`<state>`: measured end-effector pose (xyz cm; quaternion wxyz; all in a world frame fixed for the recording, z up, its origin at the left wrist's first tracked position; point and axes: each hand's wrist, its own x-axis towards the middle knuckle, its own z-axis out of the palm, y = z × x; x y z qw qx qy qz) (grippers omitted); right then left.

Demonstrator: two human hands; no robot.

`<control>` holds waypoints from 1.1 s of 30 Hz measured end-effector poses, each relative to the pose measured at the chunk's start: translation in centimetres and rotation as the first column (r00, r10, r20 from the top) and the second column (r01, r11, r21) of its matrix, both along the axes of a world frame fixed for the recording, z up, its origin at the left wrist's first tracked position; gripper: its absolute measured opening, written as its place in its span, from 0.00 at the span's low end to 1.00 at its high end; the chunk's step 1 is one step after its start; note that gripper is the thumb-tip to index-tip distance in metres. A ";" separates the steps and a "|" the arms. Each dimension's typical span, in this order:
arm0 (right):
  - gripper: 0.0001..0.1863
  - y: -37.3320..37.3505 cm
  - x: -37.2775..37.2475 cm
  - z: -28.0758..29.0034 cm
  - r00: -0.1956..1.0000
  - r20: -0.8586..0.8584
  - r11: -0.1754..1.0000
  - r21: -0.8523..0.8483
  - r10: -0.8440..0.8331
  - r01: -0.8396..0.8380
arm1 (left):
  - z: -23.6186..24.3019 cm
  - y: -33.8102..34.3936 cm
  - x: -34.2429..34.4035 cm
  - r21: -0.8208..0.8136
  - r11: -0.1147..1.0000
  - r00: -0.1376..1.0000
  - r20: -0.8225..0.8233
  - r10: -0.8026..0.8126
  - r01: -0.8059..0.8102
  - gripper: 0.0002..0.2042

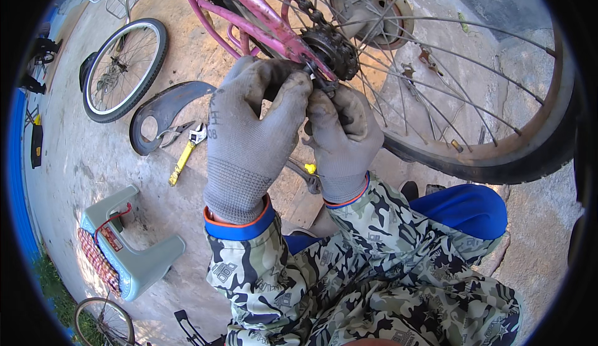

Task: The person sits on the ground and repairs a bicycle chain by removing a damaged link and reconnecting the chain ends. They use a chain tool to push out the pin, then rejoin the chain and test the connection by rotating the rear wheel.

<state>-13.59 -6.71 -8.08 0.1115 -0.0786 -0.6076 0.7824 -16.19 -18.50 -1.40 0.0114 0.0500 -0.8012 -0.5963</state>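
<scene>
Two grey work gloves cover my hands, which meet at the rear axle end of a pink bicycle frame (258,9). My left hand (255,131) is closed, its thumb and forefinger pinched by the frame's rear tip; whatever lies between them is hidden. Just to the right, my right hand (342,137) is closed too, fingertips pressed together below the axle end around a small dark part I cannot make out. Right above the fingertips sits the dark rear sprocket (333,50), with a rusty chain (303,0) running up from it. The spoked rear wheel (492,174) spreads to the right.
On the concrete to the left lie an adjustable wrench (182,162) with a yellow handle, pliers (174,132) and a curved black mudguard (165,103). Beyond them is a loose wheel (149,87). A pale green stool (149,249) lies tipped at lower left.
</scene>
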 end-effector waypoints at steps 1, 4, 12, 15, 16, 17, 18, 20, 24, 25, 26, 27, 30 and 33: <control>0.11 0.1 -0.2 -0.3 0.999 -0.041 0.997 0.080 -0.008 0.012 | -0.1 0.1 -0.1 0.004 1.000 1.000 -0.027 -0.001 0.001 0.12; 0.12 0.6 -1.1 -1.1 0.940 -0.338 0.894 0.405 -0.051 0.194 | -0.3 0.3 -0.2 0.037 0.999 0.998 -0.056 0.006 -0.004 0.11; 0.12 1.8 -1.6 -0.7 0.890 -0.456 0.710 0.627 -0.001 0.321 | -0.3 0.8 0.0 0.070 0.996 0.998 0.008 0.055 -0.055 0.11; 0.12 1.9 -1.7 -0.5 0.906 -0.424 0.690 0.656 0.003 0.305 | -0.6 1.2 -0.1 0.090 0.992 0.996 0.009 0.086 -0.086 0.11; 0.13 1.9 -1.7 -0.4 0.911 -0.413 0.687 0.664 0.008 0.295 | -0.7 1.2 -0.1 0.030 0.996 0.996 -0.026 0.086 -0.086 0.11; 0.12 1.9 -1.6 -0.4 0.917 -0.399 0.698 0.660 0.009 0.280 | -0.9 1.3 -0.2 -0.031 0.996 0.995 -0.061 0.085 -0.087 0.11; 0.12 2.0 -1.6 -0.5 0.920 -0.391 0.711 0.651 0.014 0.266 | -0.9 1.4 -0.2 -0.090 0.992 0.992 -0.097 0.081 -0.090 0.11; 0.12 2.0 -1.5 -0.6 0.930 -0.368 0.721 0.646 0.005 0.251 | -1.0 1.5 -0.1 -0.063 0.994 0.991 -0.101 0.088 -0.095 0.12; 0.12 2.0 -1.3 -0.6 0.932 -0.362 0.739 0.619 -0.034 0.267 | -0.7 1.7 -0.1 0.068 0.993 0.994 -0.036 0.102 -0.100 0.12; 0.12 2.0 -1.3 -0.6 0.930 -0.365 0.747 0.608 -0.040 0.270 | -0.6 1.7 -0.1 0.087 0.992 0.995 -0.023 0.095 -0.092 0.12; 0.12 2.0 -1.2 -0.5 0.936 -0.347 0.768 0.585 -0.051 0.259 | -0.4 1.6 -0.1 0.106 0.991 0.996 -0.010 0.087 -0.086 0.11; 0.12 1.9 -1.1 -0.4 0.945 -0.320 0.786 0.568 -0.062 0.244 | -0.3 1.6 -0.1 0.111 0.990 0.996 0.007 0.084 -0.084 0.11; 0.12 1.8 -0.7 -0.1 0.961 -0.266 0.834 0.512 -0.074 0.206 | -0.1 1.3 -0.1 0.226 0.970 0.994 0.077 0.074 -0.090 0.10; 0.11 1.7 -0.6 -0.1 0.954 -0.289 0.831 0.509 -0.081 0.225 | 0.0 0.8 -0.2 0.235 0.970 0.997 0.068 0.044 -0.059 0.10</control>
